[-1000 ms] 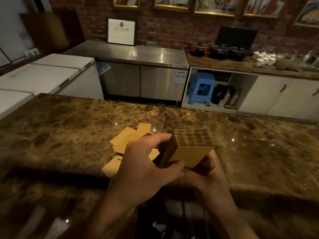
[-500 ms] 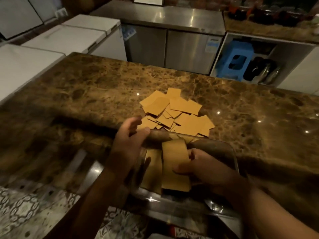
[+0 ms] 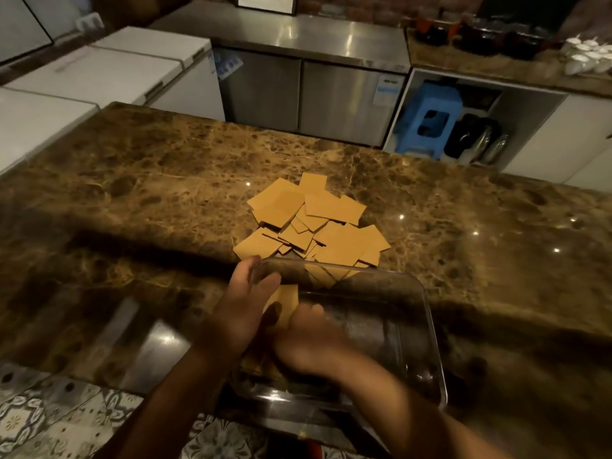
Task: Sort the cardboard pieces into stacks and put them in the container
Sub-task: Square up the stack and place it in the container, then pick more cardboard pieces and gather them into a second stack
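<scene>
A see-through plastic container (image 3: pixel 427 329) with rounded corners sits on the near edge of a shiny brown marble counter (image 3: pixel 149 200). Both hands are down inside it, at its left end. The left hand (image 3: pixel 243 313) has its fingers straight and close together, and its fingertips are up by the far left corner of the container. The right hand (image 3: pixel 308 339) is blurry, so I cannot tell if it is holding anything or how its fingers lie. Between the two hands there is a stack of tan cardboard pieces (image 3: pixel 286 303) standing inside the container. The left hand's flat fingers are right beside the stack, and the right hand is touching or almost touching it on the other side. Just behind the container, a loose pile of flat tan cardboard squares (image 3: pixel 311 223) lies on the counter. The pieces overlap each other every which way, and some show through the container's far wall. Past the counter there is a silver metal cabinet (image 3: pixel 311 94). To the left of it are white chest freezers (image 3: pixel 109 67). To the right, a blue plastic stool (image 3: pixel 430 117) is tucked in an open shelf under another counter. Some white cups (image 3: pixel 587 58) sit up on that counter at the far right. The floor below has patterned tiles (image 3: pixel 39 422).
</scene>
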### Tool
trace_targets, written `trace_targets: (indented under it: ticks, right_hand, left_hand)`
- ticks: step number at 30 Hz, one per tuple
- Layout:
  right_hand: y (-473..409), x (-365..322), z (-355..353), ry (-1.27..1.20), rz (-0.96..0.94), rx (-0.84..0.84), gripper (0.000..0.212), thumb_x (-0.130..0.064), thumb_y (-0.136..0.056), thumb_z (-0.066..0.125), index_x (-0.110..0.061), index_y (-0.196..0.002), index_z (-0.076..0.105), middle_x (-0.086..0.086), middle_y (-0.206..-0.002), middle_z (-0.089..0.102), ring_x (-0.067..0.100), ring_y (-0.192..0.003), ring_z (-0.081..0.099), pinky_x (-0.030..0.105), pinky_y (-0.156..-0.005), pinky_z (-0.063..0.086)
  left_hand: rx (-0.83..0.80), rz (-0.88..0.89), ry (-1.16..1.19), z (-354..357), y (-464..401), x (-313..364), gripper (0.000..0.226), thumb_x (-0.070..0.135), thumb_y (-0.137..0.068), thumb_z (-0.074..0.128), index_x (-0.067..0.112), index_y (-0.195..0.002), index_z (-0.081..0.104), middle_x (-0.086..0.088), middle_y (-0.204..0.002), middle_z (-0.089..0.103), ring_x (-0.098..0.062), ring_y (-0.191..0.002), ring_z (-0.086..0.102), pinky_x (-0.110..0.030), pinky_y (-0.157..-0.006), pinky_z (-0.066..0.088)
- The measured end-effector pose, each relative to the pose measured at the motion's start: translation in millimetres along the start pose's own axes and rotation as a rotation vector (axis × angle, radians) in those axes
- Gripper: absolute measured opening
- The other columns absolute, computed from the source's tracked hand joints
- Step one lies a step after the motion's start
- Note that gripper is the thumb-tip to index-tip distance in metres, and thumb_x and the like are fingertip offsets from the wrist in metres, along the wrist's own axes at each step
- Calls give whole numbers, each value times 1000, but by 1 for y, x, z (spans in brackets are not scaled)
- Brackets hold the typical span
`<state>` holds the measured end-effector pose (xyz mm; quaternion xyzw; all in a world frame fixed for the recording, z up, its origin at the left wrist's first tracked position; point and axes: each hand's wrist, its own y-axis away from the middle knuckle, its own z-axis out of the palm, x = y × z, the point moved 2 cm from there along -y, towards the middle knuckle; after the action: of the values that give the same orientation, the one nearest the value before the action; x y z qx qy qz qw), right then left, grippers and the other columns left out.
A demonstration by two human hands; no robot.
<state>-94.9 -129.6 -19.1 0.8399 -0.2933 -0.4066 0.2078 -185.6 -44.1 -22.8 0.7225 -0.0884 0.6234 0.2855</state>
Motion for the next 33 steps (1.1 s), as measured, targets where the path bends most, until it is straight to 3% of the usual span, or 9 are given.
trace_targets:
  ticks: [4, 6, 9, 12, 16, 21, 26, 30, 33]
  right_hand:
    - [6, 2, -7, 127, 26, 25, 93, -78, -82, 41, -17, -151, 31, 9, -145, 46, 30, -129, 48, 43, -98, 42]
    - [14, 2, -30, 119, -41, -30, 100, -88, -73, 36, -27, -152, 33, 2, -136, 59, 24, -121, 57, 43, -98, 47]
    - [17, 7, -92, -107, -219, -26, 48, -88, -71, 43, -58, -103, 62, -14, -88, 71, -1, -75, 69, 24, -64, 57]
    - [-5, 24, -163, -442, -285, 267, 29, -64, -79, 64, -45, -100, 71, -8, -80, 75, 4, -62, 67, 21, -54, 50]
    - [-68, 44, -197, -328, -116, 345, 37, -42, -85, 75, -30, -116, 59, -10, -90, 69, 1, -70, 62, 17, -57, 45]
    - [-135, 49, -200, -97, -72, 359, 65, -50, -86, 69, -15, -137, 50, 4, -121, 67, 19, -100, 69, 38, -89, 56]
    - [-174, 34, -189, 86, -95, 203, 100, -60, -79, 71, -19, -156, 22, 16, -153, 42, 33, -135, 46, 47, -109, 43]
    - [-191, 20, -181, 307, -122, 272, 95, -59, -73, 77, -18, -148, 37, 11, -149, 46, 35, -137, 40, 54, -111, 35]
    - [-194, 18, -184, 345, -25, 249, 79, -60, -67, 81, -18, -128, 55, 6, -135, 58, 31, -128, 48, 52, -103, 34]
  left_hand:
    - [-31, 21, -61, -2, -3, 2, 25, 23, -97, 57, 37, -116, 49, 19, -109, 57, 15, -87, 60, -6, -63, 45]
    - [-20, 3, -176, -10, -7, 11, 19, 32, -97, 56, 39, -114, 53, 17, -106, 58, 4, -93, 60, -17, -68, 48]
    - [25, 58, -278, -19, -21, 35, 13, 37, -93, 61, 42, -105, 59, 15, -103, 61, -5, -97, 58, -25, -74, 46]
    - [-45, 193, -356, -2, -47, 69, 19, 24, -90, 69, 42, -93, 63, 15, -99, 65, -1, -91, 63, -10, -69, 46]
    - [-233, 237, -686, 53, -102, 83, 27, 23, -83, 76, 38, -96, 57, 8, -107, 58, -15, -99, 60, -30, -77, 53]
    - [81, 148, -1020, 69, -175, 86, 56, 43, -85, 67, 29, -136, 48, -9, -141, 48, -32, -131, 39, -49, -104, 38]
    - [66, -99, -1037, 53, -201, 68, 78, 44, -74, 79, 18, -138, 45, -17, -142, 48, -37, -133, 38, -46, -108, 35]
    - [89, -67, -934, 54, -200, 60, 61, 40, -70, 85, 14, -120, 63, -8, -120, 63, -25, -106, 57, -37, -86, 50]
    - [78, -114, -747, 52, -198, 59, 39, 27, -65, 91, 21, -92, 64, 1, -99, 62, -9, -75, 56, -23, -62, 43]
